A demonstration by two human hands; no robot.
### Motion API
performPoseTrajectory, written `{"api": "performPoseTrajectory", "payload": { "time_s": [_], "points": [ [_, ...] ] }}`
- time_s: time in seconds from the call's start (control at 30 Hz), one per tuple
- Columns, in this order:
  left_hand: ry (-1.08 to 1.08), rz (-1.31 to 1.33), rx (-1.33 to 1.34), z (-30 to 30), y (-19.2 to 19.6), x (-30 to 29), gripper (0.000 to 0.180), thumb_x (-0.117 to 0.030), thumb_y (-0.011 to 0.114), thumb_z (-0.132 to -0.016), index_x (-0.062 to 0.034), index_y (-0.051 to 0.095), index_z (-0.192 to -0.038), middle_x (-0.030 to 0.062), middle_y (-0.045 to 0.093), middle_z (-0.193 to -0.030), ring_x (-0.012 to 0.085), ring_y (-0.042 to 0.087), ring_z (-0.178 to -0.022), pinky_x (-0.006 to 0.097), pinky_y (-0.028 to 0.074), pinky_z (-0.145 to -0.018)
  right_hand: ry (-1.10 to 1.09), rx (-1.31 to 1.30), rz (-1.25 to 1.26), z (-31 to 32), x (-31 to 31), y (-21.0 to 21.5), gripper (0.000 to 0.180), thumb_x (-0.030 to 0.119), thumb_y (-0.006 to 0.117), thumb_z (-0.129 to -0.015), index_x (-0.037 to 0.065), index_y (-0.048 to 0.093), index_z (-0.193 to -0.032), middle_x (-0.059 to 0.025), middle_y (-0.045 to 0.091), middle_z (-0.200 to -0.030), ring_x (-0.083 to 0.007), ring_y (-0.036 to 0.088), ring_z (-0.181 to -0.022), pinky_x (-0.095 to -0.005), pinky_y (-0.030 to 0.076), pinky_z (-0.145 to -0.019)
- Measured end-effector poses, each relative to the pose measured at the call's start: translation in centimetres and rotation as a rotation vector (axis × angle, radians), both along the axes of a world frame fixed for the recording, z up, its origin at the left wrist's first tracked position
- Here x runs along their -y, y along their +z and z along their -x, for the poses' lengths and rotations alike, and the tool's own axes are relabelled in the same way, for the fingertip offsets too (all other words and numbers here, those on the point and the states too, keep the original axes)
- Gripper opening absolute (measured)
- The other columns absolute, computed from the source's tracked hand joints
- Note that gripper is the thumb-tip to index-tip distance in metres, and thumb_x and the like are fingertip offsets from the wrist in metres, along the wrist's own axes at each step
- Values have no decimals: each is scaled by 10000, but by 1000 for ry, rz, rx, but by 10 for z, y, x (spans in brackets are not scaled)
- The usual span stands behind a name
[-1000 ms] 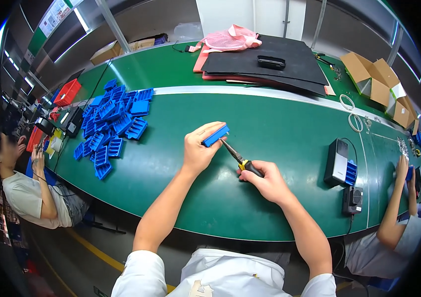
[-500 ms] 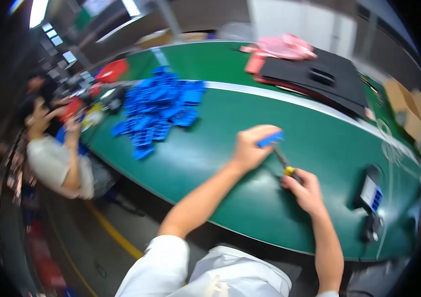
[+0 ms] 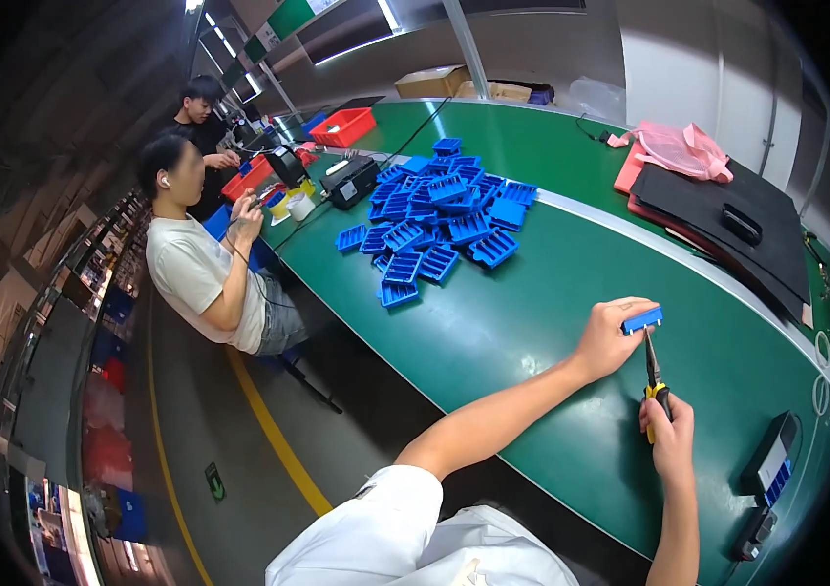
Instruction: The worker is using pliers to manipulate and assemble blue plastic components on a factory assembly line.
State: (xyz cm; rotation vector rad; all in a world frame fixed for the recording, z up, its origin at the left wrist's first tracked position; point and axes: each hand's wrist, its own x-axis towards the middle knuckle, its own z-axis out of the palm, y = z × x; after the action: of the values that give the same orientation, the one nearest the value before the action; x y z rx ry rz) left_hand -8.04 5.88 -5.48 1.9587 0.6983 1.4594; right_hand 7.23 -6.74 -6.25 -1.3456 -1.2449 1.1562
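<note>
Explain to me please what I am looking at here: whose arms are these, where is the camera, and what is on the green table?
The camera sits on a person's head and looks down, so both arms are that person's own. The left hand holds a small blue plastic piece. The right hand grips a yellow-handled tool whose tip meets that piece. On the green table lie a pile of blue pieces, black mats and a pink cloth. Two other people sit on the left.

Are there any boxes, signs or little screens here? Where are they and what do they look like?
Cardboard boxes: brown, at the table's far end.
Red bin: shallow plastic tray, far left corner.
Green sign: hanging panel overhead.
Black device: right of the right hand, pale label panel and blue part on its face.
</note>
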Motion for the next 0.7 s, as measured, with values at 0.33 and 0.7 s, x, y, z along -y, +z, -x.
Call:
{"api": "performPoseTrajectory", "payload": {
  "time_s": [0.33,0.7],
  "points": [
    [87,26,-35,14,15,-5,295,-81,724,-761,-19,677,-1045,167,686,-989,250,681,-888,319,522,-790,70,-77,-7,0,2,-3,187,142,608,-872,-29,666,-922,-55,654,-861,-114,576,-805,-263,452,-750],
    [-6,-159,-138,2,2,-5,352,-39,744,-729,-29,666,-1073,136,686,-981,239,676,-859,302,528,-761,68,-3,-50,0,7,-3,186,137,636,-852,-21,665,-946,-38,586,-774,-98,504,-690,-263,415,-635]
  ]
}}
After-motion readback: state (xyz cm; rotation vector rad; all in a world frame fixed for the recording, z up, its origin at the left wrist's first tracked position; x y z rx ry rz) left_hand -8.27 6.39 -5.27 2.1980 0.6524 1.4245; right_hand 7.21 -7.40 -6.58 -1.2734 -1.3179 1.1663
